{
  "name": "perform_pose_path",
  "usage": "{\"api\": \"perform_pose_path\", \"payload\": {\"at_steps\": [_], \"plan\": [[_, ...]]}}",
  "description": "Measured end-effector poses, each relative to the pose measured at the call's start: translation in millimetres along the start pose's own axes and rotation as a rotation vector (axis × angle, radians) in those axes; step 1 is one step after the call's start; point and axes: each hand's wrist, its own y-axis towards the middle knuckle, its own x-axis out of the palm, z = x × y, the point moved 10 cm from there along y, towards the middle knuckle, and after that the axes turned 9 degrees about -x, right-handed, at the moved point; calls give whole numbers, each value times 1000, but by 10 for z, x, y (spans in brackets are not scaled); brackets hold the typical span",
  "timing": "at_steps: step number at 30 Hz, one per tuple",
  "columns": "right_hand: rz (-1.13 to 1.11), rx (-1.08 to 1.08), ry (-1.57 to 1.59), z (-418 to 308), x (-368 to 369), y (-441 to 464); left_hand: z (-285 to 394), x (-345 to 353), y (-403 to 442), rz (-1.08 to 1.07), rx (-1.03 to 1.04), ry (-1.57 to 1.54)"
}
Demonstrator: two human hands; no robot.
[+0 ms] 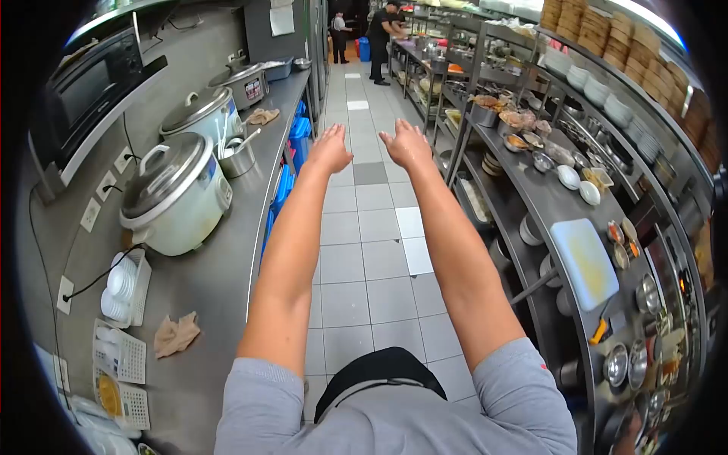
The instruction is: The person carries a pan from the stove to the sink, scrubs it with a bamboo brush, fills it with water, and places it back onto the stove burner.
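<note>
Both arms reach straight out over the tiled aisle floor [345, 296]. My left hand [331, 149] is open, its fingers stretched forward, and nothing is in it. Level with it, my right hand [408, 145] is also open, thumb apart from the fingers, holding nothing. Neither hand touches anything. Nearest to the left hand are blue bins [300, 130] under the left counter. Beyond the right hand stands a steel shelf rack with a prep counter [523, 178].
On the left counter [227, 250] stand a large rice cooker [178, 205], more cookers behind it, a metal pot with utensils [237, 159] and a crumpled cloth [177, 334]. A cutting board [584, 262] and a yellow-handled knife [600, 330] lie at right. Two people work far ahead.
</note>
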Motion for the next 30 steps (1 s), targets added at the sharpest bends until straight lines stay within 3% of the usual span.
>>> {"api": "perform_pose_path", "payload": {"at_steps": [8, 13, 18, 21, 25, 28, 30], "plan": [[42, -61, -60, 90, -436, 2367, 234, -879, 1957, 25, -27, 51], [-114, -69, -39, 663, 1148, 2851, -405, 207, 2885, 197, 35, 22], [-104, -41, -10, 1020, 1811, 3616, -679, 1242, 3659, 20, -49, 43], [-85, -57, -7, 1131, 1803, 4078, -681, 1160, 4178, 40, -27, 6], [18, -139, -4, 990, 1080, 5296, -409, 306, 5007, 69, -44, 69], [45, -95, -40, 1365, 1688, 5558, -498, 803, 5496, 21, -63, 70], [-66, -56, -25, 1666, 2168, 5717, -671, 1311, 5809, 139, 5, 29]]}}
